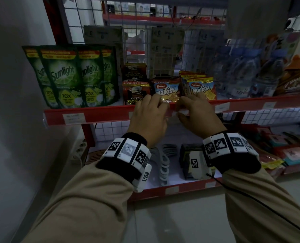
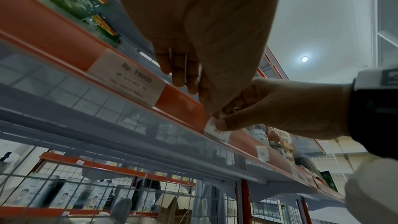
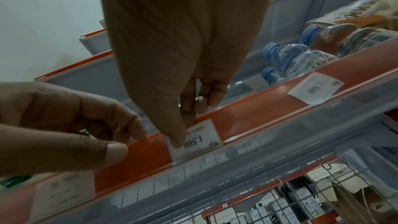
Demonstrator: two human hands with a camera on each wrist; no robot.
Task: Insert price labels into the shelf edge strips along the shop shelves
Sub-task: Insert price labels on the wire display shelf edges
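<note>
Red shop shelf (image 1: 110, 115) from the head view, both hands at its edge strip (image 1: 100, 114). Left wrist view — left hand (image 2: 193, 43) with fingers curled at the strip, holding nothing visible. Right wrist view — right hand (image 3: 187, 54) pinching a small white price label (image 3: 194, 140), printed "1.500" upside down, seated in the strip.

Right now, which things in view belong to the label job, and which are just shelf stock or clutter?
Job:
- label, under the right hand thumb, going into the strip
- left hand, at the strip beside it
- seated labels: 19000 label, right label

Lying about:
- Sunlight pouches
- Malkist packs
- water bottles
- coffee boxes
</note>
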